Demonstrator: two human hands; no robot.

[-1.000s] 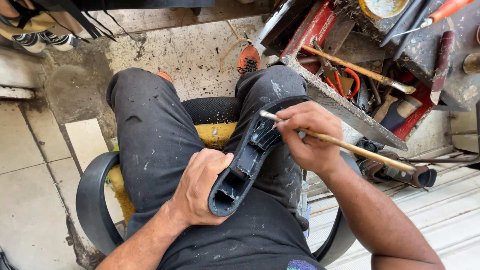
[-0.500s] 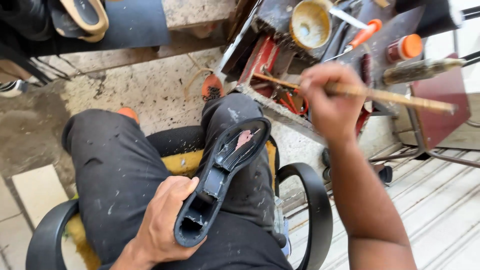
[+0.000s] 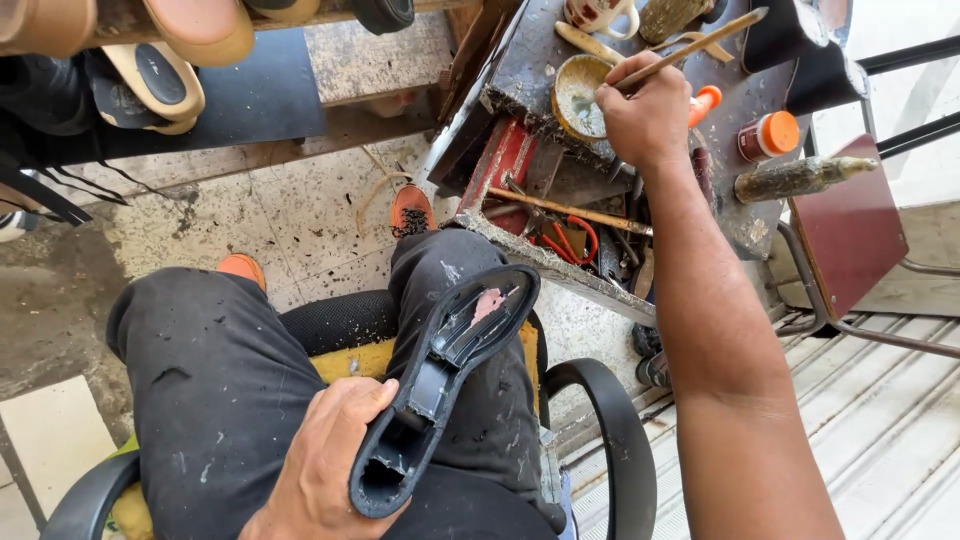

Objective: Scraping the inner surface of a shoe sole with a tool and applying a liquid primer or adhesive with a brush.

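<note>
I see black shoe sole [image 3: 445, 380] resting on lap, gripped at heel end by left hand [image 3: 325, 460]. Right hand [image 3: 645, 115], well apart, pinches stick brush [image 3: 690, 48] over small glue tin [image 3: 580, 97].

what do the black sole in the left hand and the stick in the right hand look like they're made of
Black sole: seemingly rubber or moulded plastic, matt, with hollow ribbed cells and scuffed grey edges; which one is unclear. Stick: likely wood, pale tan, bare and unvarnished. The left hand grips the sole; the right hand holds the stick.
</note>
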